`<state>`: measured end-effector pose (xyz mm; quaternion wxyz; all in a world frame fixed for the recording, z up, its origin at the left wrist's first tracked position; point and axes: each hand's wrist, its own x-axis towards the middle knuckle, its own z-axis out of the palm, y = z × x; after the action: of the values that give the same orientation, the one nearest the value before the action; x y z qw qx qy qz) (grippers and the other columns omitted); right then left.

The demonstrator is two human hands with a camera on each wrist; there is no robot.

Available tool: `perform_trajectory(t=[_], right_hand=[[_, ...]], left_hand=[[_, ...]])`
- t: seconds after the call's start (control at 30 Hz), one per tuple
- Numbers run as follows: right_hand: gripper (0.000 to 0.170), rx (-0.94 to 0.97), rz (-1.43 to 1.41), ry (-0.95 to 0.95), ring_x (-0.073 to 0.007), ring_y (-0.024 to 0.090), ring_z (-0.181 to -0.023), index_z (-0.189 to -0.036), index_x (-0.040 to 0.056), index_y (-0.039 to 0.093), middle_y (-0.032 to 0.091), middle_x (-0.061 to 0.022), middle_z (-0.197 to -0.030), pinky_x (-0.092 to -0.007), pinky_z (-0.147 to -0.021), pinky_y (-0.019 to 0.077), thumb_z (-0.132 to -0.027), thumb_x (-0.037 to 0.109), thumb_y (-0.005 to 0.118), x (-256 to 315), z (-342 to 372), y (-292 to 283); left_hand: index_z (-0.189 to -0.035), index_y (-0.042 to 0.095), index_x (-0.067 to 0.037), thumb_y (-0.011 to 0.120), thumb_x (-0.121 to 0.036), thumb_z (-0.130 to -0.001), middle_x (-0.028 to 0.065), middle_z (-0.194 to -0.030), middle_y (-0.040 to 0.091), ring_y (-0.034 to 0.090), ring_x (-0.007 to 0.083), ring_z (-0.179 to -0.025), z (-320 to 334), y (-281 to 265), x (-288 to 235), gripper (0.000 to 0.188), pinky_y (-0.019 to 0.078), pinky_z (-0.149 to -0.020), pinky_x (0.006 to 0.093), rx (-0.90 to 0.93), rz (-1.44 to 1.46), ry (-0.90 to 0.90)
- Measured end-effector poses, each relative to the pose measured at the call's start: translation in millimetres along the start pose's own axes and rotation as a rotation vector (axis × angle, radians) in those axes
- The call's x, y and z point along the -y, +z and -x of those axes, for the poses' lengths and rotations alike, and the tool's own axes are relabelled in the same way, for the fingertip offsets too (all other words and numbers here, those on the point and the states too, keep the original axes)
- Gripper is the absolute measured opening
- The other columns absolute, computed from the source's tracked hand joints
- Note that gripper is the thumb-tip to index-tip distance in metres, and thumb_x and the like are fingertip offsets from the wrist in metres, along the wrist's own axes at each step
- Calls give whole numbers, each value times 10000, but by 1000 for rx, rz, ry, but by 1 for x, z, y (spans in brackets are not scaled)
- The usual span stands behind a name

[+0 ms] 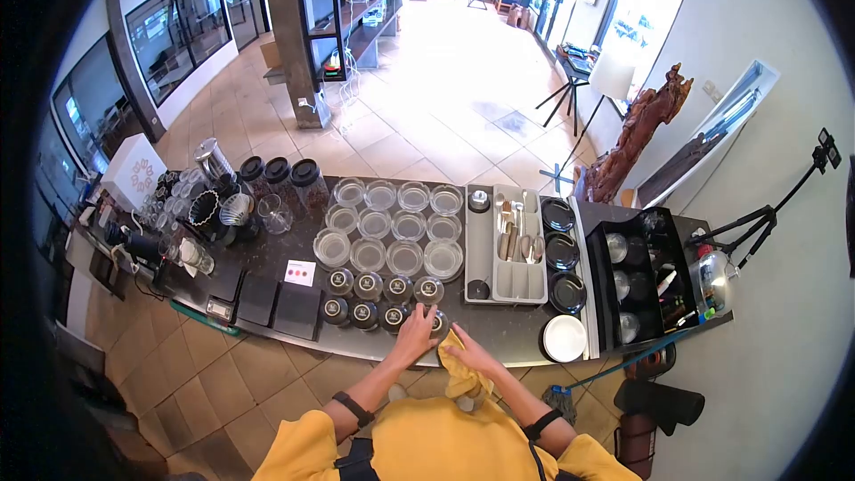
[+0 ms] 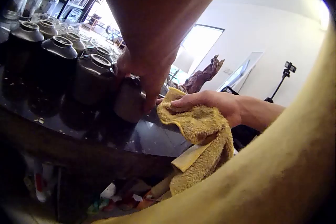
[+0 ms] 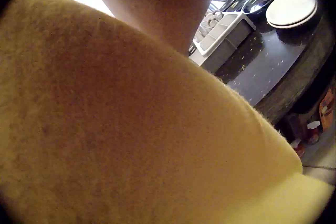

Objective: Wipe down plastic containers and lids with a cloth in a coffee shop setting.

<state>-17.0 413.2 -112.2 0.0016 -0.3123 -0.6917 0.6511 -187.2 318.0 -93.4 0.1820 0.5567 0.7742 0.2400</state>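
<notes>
My left hand (image 1: 416, 335) grips a dark jar (image 2: 130, 101) at the right end of the front row on the counter, its fingers and thumb on either side. Several like jars (image 1: 364, 313), each with a round pale emblem on top, stand in two rows to its left. A yellow cloth (image 2: 197, 124) hangs bunched from my right hand (image 1: 475, 355), pinched by thumb and fingers at the counter's front edge, just right of that jar. Yellow fabric fills most of the right wrist view and hides the right hand there.
Behind the jars, glass ashtrays (image 1: 404, 257) stand in rows. A grey cutlery tray (image 1: 505, 290), black dishes (image 1: 566, 292) and white plates (image 1: 565, 338) are to the right. Black trays (image 1: 297, 310), a card (image 1: 300, 273) and coffee gear lie left. A mop (image 1: 561, 401) leans in front.
</notes>
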Motion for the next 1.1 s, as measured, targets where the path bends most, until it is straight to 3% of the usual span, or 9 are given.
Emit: perform_trajectory(t=[0.07, 0.27, 0.33, 0.43, 0.6, 0.67, 0.73, 0.87, 1.1], right_hand=[[814, 1, 3, -20, -260, 281, -1437, -1528, 22, 201, 297, -174, -1555, -336, -1157, 237, -903, 297, 643, -5, -4, 2], [823, -4, 32, 12, -246, 349, -1400, -1533, 50, 217, 376, -178, -1510, -325, -1130, 278, -893, 321, 659, -13, -14, 7], [806, -13, -20, -21, -275, 462, -1315, -1520, 38, 242, 474, -211, -1428, -342, -1092, 339, -885, 303, 662, 0, -9, 6], [819, 4, -6, 15, -241, 412, -1347, -1537, 82, 232, 437, -175, -1463, -327, -1107, 306, -887, 328, 666, 8, -7, 5], [801, 3, 43, 56, -266, 417, -1352, -1526, 74, 263, 442, -196, -1462, -332, -1111, 304, -885, 337, 665, -11, -17, 6], [792, 7, 67, 48, -271, 420, -1351, -1521, 68, 277, 445, -200, -1460, -333, -1110, 306, -886, 341, 664, -9, -18, 5], [740, -9, 80, 20, -283, 493, -1290, -1484, 57, 339, 522, -194, -1387, -360, -1074, 364, -881, 344, 656, -2, -12, 5], [755, 5, 148, 39, -262, 451, -1322, -1500, 32, 309, 487, -189, -1422, -332, -1096, 327, -905, 364, 634, 6, -11, 5], [580, -129, 60, 89, -243, 574, -1163, -1337, 2, 518, 621, -178, -1229, -343, -1004, 414, -957, 437, 563, 10, -17, 7]], left_hand=[[-1343, 452, -14, 856, -130, -625, 208, -1219, 457, 543, 380, -1112, -1, 1, -1, 831, 490, -879, 431, -42, -48, 24], [-1323, 486, -51, 861, -171, -617, 170, -1164, 499, 543, 356, -1042, -2, 2, -2, 808, 435, -879, 427, -86, -172, 84], [-1317, 493, -55, 864, -180, -613, 162, -1147, 507, 536, 344, -1046, -2, -1, -3, 805, 424, -886, 423, -96, -191, 95], [-1305, 506, -60, 866, -199, -609, 152, -1121, 522, 523, 325, -1058, -3, -3, -2, 796, 409, -898, 422, -98, -220, 104], [-1287, 519, -60, 861, -231, -620, 145, -1103, 533, 513, 314, -1071, 0, -3, -3, 769, 399, -913, 426, -101, -245, 101], [-1310, 500, -53, 856, -235, -627, 171, -1163, 529, 499, 319, -1113, 2, 0, 0, 791, 382, -953, 429, -139, -228, 101], [-1322, 492, -54, 852, -243, -638, 179, -1192, 523, 485, 323, -1148, 6, -3, -2, 795, 370, -977, 436, -166, -218, 108], [-1352, 470, -58, 838, -266, -671, 184, -1277, 504, 447, 331, -1242, 12, -11, 2, 802, 333, -1036, 458, -175, -192, 120], [-1350, 498, -76, 805, -328, -716, 166, -1333, 482, 428, 331, -1284, 19, -5, 25, 748, 296, -1063, 491, -173, -235, 139]])
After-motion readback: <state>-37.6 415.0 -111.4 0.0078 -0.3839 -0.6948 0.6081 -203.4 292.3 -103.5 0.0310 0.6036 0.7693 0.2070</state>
